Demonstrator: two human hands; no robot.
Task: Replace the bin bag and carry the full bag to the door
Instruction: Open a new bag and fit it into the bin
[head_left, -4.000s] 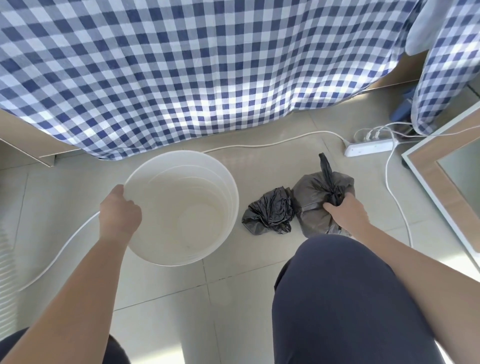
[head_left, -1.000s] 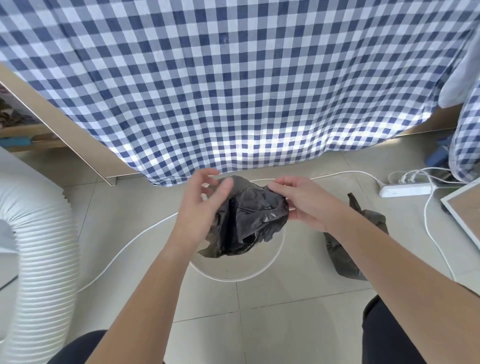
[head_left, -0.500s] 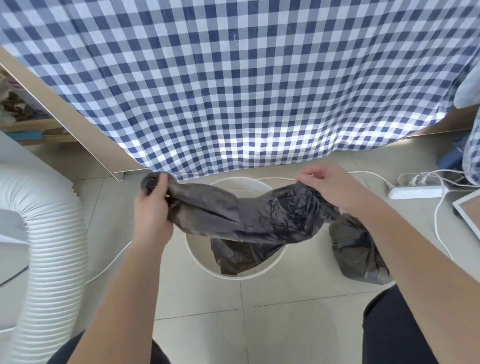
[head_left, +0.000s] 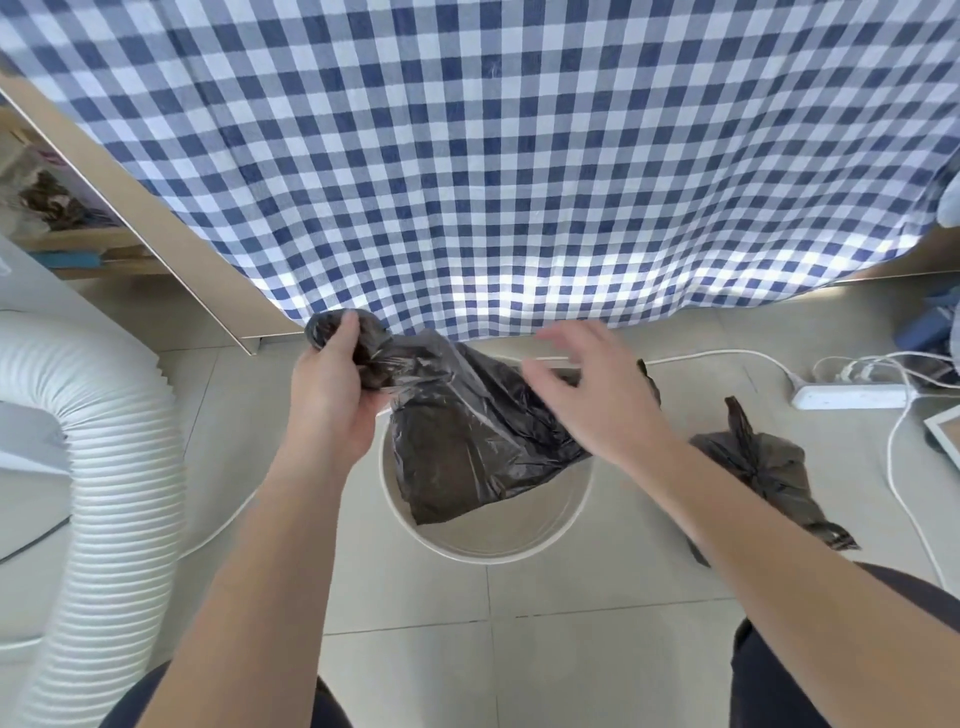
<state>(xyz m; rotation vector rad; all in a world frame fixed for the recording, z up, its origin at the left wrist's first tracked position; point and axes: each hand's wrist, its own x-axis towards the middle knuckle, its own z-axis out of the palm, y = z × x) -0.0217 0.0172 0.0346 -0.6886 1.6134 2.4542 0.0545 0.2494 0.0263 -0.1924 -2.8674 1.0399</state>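
Fresh black bin bag (head_left: 467, 441), unfitted, is clenched in the left hand (head_left: 332, 395) over white bin (head_left: 571, 519), right hand (head_left: 597, 395) spread loose; tied full bag (head_left: 769, 467) remains uncarried on the floor.

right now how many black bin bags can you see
2: a fresh bag gripped by the left hand over the white bin; a tied full bag on the floor to its right.
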